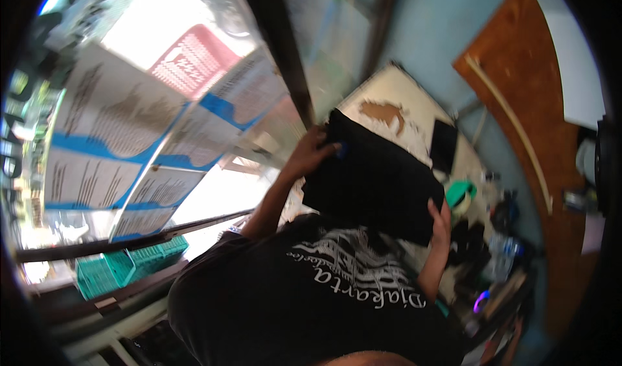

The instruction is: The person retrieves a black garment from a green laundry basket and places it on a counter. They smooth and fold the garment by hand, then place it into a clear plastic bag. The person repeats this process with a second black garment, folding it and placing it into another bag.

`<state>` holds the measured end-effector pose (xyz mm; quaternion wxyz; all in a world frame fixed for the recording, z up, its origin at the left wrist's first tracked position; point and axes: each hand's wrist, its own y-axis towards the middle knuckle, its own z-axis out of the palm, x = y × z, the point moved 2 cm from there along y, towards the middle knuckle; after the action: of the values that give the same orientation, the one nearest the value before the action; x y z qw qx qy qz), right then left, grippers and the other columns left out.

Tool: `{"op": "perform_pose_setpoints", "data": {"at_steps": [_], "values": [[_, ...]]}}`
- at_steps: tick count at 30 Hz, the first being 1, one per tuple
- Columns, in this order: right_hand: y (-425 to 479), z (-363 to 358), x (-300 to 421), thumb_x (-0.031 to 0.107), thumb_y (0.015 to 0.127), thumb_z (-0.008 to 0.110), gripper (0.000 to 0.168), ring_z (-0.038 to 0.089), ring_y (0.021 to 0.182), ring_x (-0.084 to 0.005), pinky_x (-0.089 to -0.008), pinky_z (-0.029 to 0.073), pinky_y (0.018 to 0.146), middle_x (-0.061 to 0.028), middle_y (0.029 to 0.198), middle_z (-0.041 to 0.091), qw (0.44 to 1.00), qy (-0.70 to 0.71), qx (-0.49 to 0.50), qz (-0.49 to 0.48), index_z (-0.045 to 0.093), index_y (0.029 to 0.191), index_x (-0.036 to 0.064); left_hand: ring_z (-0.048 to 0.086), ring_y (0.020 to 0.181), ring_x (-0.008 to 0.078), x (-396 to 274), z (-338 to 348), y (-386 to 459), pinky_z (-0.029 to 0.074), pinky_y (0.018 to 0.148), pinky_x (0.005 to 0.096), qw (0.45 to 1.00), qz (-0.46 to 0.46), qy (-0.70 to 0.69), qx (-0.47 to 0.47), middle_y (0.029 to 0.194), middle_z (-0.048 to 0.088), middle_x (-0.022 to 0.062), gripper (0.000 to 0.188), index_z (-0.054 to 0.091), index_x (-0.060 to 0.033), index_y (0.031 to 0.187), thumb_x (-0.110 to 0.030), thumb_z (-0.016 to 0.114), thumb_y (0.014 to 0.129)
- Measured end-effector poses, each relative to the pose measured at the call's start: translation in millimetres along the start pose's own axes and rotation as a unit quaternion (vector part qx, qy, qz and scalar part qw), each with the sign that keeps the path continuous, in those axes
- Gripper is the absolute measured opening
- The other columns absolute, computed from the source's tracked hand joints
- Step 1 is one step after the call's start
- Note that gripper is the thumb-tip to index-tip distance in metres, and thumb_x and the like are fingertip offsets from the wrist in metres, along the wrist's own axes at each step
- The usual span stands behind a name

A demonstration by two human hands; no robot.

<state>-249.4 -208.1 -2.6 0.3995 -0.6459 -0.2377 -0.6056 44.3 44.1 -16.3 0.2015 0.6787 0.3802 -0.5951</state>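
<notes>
Both hands hold a broad black sheet [374, 176] in front of my chest. It looks like folded cloth or another soft, flat material; which one I cannot tell. My left hand [308, 154] grips its left edge, thumb on the upper face. Close to that thumb tip is a small blue object [342, 150], too blurred to name. On the opposite edge, my right hand [440, 222] has its fingers over the border. Beneath and beyond the sheet lies a pale worktop [413, 91], partly covered by it.
The worktop bears a ragged brown patch [381, 111], a smaller black piece [443, 145], a green item [459, 193] and a clear plastic bottle [503, 256]. A window with posters [121, 108] is at left, with green plastic baskets [107, 273] below. A brown wooden panel [520, 74] stands right.
</notes>
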Motion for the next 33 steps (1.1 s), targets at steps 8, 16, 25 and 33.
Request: {"op": "perform_pose_setpoints", "data": {"at_steps": [8,16,25,33], "values": [[18.0,4.3,-29.4,0.031,0.088,0.062,0.061,0.046,0.12,-0.0243,-0.0324,0.031,0.103,-0.0145,0.13,0.049,0.975,-0.163,-0.134,-0.062,0.04,0.134,-0.002,0.061,0.096,0.0207,22.6,36.8,56.7,0.051,0.079,0.0312,0.996,0.046,-0.049,0.054,0.107,0.062,0.0182,0.05,0.043,0.0023,0.121,-0.012,0.069,0.081],[66.4,-26.5,-165.3,0.046,0.088,0.059,0.066,0.051,0.112,-0.026,-0.0374,0.041,0.094,-0.0164,0.122,0.053,0.933,-0.167,-0.165,0.271,0.043,0.128,-0.005,0.062,0.09,0.0213,132.1,36.7,146.0,0.048,0.077,0.0309,0.978,-0.056,0.136,0.151,0.103,0.064,0.0162,0.052,0.056,0.0063,0.11,-0.034,0.07,0.081],[83.7,-30.7,-220.9,0.05,0.088,0.052,0.053,0.057,0.073,-0.0422,-0.0453,0.044,0.066,-0.0241,0.075,0.058,0.881,-0.393,-0.254,0.075,0.055,0.079,-0.002,0.063,0.092,0.0244,188.1,33.5,151.5,0.047,0.082,0.0336,0.97,0.022,0.171,0.172,0.1,0.067,0.0154,0.045,0.061,0.0022,0.11,-0.027,0.071,0.077],[86.3,1.4,-229.0,0.044,0.088,0.056,0.044,0.058,0.077,-0.0393,-0.0464,0.046,0.068,-0.0212,0.079,0.059,0.842,-0.459,-0.282,0.032,0.056,0.081,0.0,0.057,0.103,0.021,184.8,7.2,126.1,0.043,0.091,0.032,0.982,-0.089,0.094,0.14,0.114,0.061,0.0148,0.055,0.051,0.0049,0.123,-0.025,0.07,0.081]]}}
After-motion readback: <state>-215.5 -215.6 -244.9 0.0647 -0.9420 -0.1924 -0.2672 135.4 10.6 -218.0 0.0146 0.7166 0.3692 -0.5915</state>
